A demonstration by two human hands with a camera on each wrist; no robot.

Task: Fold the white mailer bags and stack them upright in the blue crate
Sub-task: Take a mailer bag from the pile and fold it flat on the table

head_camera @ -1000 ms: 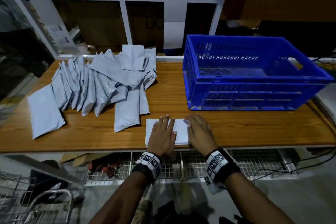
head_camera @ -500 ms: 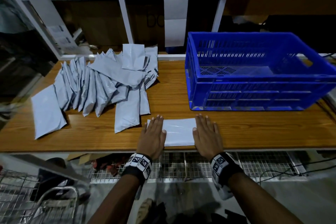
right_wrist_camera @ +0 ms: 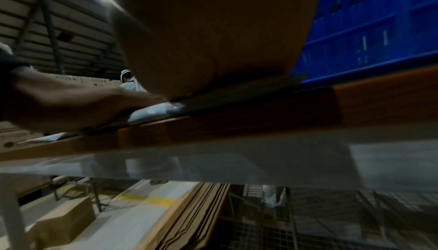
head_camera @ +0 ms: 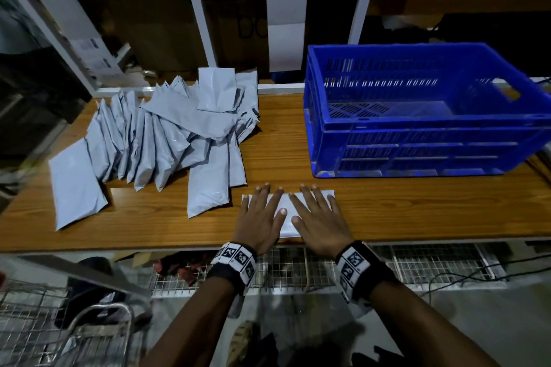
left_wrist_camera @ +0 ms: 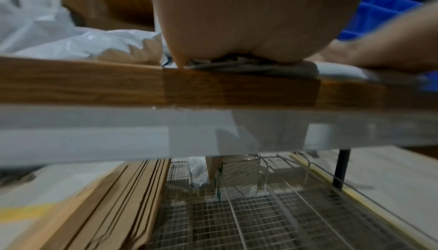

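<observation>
A folded white plastic mailer bag (head_camera: 284,211) lies flat at the near edge of the wood-grain bench (head_camera: 387,211), in front of the open-topped blue plastic crate (head_camera: 417,140), which stands well back and to the right with nothing visible inside it. The left hand (head_camera: 259,217) and right hand (head_camera: 319,220) both lie palm down on the bag, fingers straight and spread, thumbs nearly meeting over its middle; neither pinches anything. The wrist views show the palm heels bearing on the bag right at the bench edge. To the left sits a loose fanned heap of unfolded pale grey-white mailer bags (head_camera: 167,140), overlapping one another. The bag looks thin, light and slick, so it will probably spring open once the pressure lifts and may slide on the smooth bench. A sound grip would likely be a pinch along the creased edge, thumb on one face and fingers on the other, keeping the layers together while it is turned upright. Standing alone in an empty crate it will likely flop unless leaned against a wall.
</observation>
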